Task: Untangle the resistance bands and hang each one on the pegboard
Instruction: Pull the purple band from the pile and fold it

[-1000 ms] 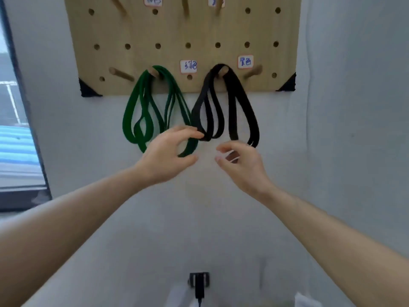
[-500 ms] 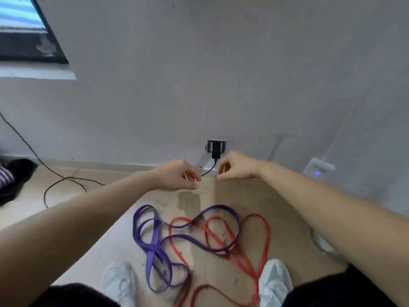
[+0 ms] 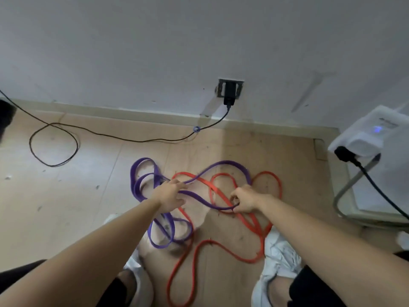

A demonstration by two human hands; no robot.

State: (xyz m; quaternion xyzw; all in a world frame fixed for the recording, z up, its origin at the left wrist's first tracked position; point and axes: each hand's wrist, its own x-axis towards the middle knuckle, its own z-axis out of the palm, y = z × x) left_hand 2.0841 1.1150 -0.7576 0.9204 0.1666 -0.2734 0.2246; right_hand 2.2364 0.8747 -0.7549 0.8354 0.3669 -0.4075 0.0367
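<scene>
A purple resistance band (image 3: 230, 165) and a red resistance band (image 3: 261, 240) lie tangled together on the wooden floor between my feet. My left hand (image 3: 169, 197) reaches down into the tangle and its fingers curl round purple strands near the left loops. My right hand (image 3: 243, 199) pinches the purple band where it crosses the red one. The pegboard is out of view.
A black charger sits in a wall socket (image 3: 230, 89), and its cable (image 3: 55, 145) trails left across the floor. A white device (image 3: 367, 134) with a blue light and a black cord stands at the right. My white shoes (image 3: 278, 258) flank the bands.
The view dropped from the pegboard, with green and black bands hanging, to the floor. Both hands lowered from mid-air onto the tangle and took hold of the purple band.
</scene>
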